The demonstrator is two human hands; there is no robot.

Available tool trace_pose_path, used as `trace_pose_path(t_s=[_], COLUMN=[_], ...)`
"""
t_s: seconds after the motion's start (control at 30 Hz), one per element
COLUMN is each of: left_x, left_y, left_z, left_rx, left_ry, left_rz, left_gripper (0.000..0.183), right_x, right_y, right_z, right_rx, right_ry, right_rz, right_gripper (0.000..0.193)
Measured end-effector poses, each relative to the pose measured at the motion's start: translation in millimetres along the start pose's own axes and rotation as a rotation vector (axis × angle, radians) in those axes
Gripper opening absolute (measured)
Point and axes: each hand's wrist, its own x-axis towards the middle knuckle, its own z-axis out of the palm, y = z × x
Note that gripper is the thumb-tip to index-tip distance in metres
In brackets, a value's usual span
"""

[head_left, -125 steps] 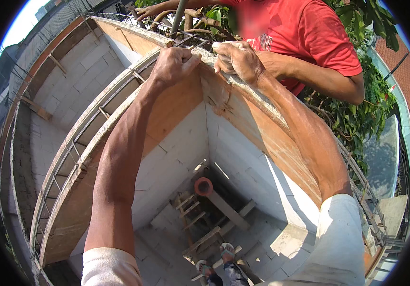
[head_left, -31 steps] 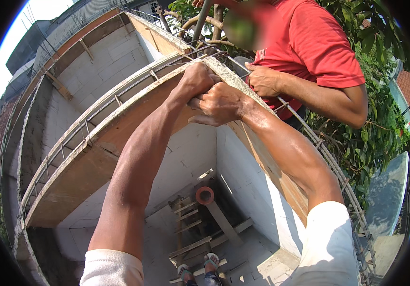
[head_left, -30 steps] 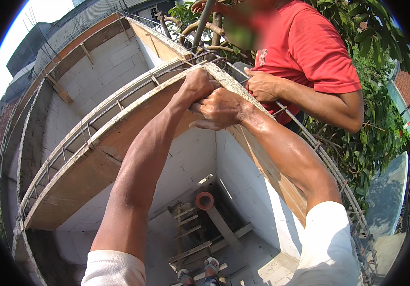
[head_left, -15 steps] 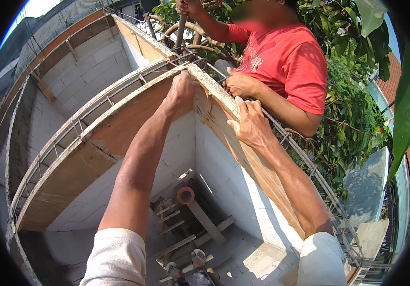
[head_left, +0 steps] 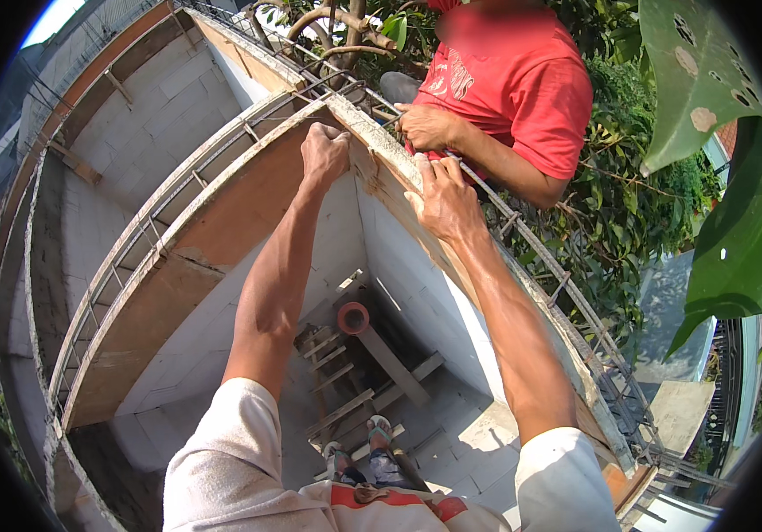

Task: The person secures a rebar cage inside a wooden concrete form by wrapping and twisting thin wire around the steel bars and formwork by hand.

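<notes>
Two plywood formwork boards with mortar-crusted top edges meet at a corner: the left board [head_left: 221, 220] and the right board [head_left: 390, 168]. My left hand [head_left: 325, 155] is closed just below that corner, by the inner face of the boards. Whatever its curled fingers hold, if anything, is hidden. Over the top edge of the right board, my right hand [head_left: 447, 199] is hooked, its fingers gripping the rim. Just beyond it, a co-worker's hand [head_left: 428, 127] is close to the rebar alongside the board.
A rebar cage [head_left: 152, 226] runs outside the left board; more rebar [head_left: 561, 285] follows the right one. Far below are a wooden ladder [head_left: 332, 363], an orange-rimmed pipe [head_left: 353, 318] and my sandalled feet [head_left: 379, 429]. A co-worker in red [head_left: 523, 97] sits opposite. Leaves [head_left: 731, 239] hang at right.
My left hand has come slightly down from the corner's top edge. My right hand stays on the right board. The co-worker's raised hand and its bar have left the view, which has shifted.
</notes>
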Motion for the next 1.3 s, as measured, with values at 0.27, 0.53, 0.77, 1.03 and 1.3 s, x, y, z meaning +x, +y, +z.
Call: trace_pose_path(t_s=[0.27, 0.53, 0.77, 1.03, 1.3], left_x=[-5.1, 0.0, -27.3, 16.7, -10.3], left_y=[-3.4, 26.8, 4.9, -17.4, 30.5], left_z=[-31.7, 11.9, -19.9, -49.1, 9.8], left_rx=[-0.9, -0.549, 0.321, -0.378, -0.205], left_ry=[-0.693, 0.091, -0.067, -0.559, 0.227], left_rz=[-0.587, -0.276, 0.556, -0.224, 0.004], left_gripper=[0.013, 0.028, 0.017, 0.022, 0.04], right_x=[0.8, 0.6, -1.0, 7.7, 6.1], right_y=[2.3, -3.4, 0.3, -12.5, -14.3], right_z=[-1.3, -3.9, 1.5, -6.7, -7.7], right_rx=[-0.024, 0.042, -0.032, -0.044, -0.026], right_ry=[-0.025, -0.043, 0.028, -0.027, -0.035], right_rz=[-0.001, 0.05, -0.015, -0.012, 0.0], right_gripper=[0.073, 0.073, 0.075, 0.074, 0.075])
